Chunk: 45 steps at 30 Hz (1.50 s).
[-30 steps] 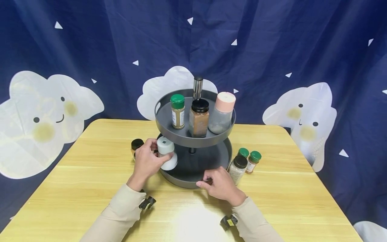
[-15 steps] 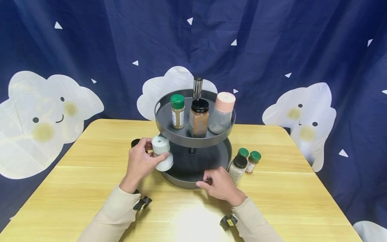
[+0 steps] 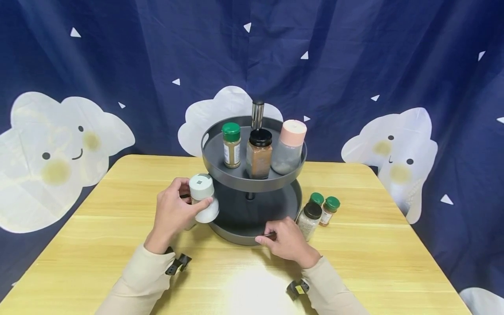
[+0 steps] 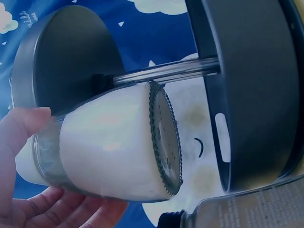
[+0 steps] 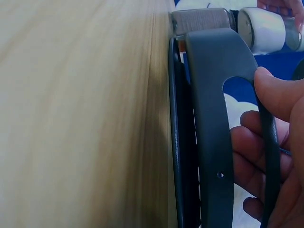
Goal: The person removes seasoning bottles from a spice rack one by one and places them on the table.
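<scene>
My left hand [image 3: 173, 214] grips a shaker jar [image 3: 202, 197] with a pale cap and white lower body, between thumb and fingers. It is held up at the left edge of the lower tier [image 3: 236, 239] of a two-tier grey turntable stand. In the left wrist view the jar [image 4: 111, 140] has its ridged base towards the lower tier's wall [image 4: 259, 95], apart from it. My right hand [image 3: 289, 242] holds the front rim of that tier; in the right wrist view the fingers [image 5: 247, 152] pass through its handle slot. Another jar [image 4: 251, 211] stands close below, mostly hidden by my left hand in the head view.
The upper tier [image 3: 252, 180] bears a green-capped bottle [image 3: 232, 146], a black-capped brown jar [image 3: 259, 155] and a pink-capped bottle [image 3: 290, 148]. Right of the stand, on the wooden table [image 3: 374, 245], are a black-capped jar [image 3: 309, 221] and two green-capped bottles [image 3: 330, 211].
My left hand has carried the shaker jar leftward, from over the lower tier to its left rim, covering the black-capped jar behind. My right hand and the stand have stayed put.
</scene>
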Tool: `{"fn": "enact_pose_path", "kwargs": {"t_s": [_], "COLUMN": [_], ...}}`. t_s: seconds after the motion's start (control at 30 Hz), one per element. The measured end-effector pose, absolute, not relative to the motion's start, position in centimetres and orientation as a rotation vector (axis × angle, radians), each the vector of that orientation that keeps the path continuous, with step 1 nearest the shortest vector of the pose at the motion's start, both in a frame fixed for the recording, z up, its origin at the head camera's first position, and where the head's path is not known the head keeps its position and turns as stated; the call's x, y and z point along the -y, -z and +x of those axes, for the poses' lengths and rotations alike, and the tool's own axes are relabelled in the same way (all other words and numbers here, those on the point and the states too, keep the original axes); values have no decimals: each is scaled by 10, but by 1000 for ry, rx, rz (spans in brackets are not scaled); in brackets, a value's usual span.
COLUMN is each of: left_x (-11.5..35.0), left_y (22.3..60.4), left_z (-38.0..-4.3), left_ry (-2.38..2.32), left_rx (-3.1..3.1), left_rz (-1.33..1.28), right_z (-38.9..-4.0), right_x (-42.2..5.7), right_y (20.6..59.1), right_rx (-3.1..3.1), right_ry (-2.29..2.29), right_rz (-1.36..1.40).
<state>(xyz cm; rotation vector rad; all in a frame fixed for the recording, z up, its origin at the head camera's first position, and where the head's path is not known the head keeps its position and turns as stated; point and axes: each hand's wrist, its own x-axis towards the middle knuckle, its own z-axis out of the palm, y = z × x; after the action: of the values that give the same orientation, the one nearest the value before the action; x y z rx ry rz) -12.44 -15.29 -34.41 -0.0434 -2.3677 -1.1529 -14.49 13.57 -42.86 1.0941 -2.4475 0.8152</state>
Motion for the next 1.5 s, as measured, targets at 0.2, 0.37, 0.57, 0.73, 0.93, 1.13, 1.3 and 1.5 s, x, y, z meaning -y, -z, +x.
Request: {"fn": "enact_pose_path", "kwargs": {"t_s": [0.2,0.37,0.57,0.73,0.93,1.13,1.3,1.5], "left_x": [156,161,168,173,180,188,194,203], "left_y": [338,333,328,321,315,314,314,315], "left_z": [-120,-117,-113,-108,-103,-101,-100,-101], "left_ry": [1145,1114,1051,1028,1060,1064,1067,1046], "left_rx": [2357,2344,2337,2341,2337,2318,2304,2285], "left_rz": [-34,-35,-26,4,53,107,156,227], "right_z": [-145,-144,-144,-145,-145,-145,-145,-145], "right_x": [-136,-136,-136,-136,-136,-136,-136,-136], "right_y": [431,430,430,429,428,429,429,429], "right_rx": [2447,2438,2434,2430,2434,2431,2429,2430], "right_ry": [-828,-832,-823,-825,-824,-820,-811,-812], "right_rz": [1096,1099,1103,1103,1094,1096,1097,1098]}}
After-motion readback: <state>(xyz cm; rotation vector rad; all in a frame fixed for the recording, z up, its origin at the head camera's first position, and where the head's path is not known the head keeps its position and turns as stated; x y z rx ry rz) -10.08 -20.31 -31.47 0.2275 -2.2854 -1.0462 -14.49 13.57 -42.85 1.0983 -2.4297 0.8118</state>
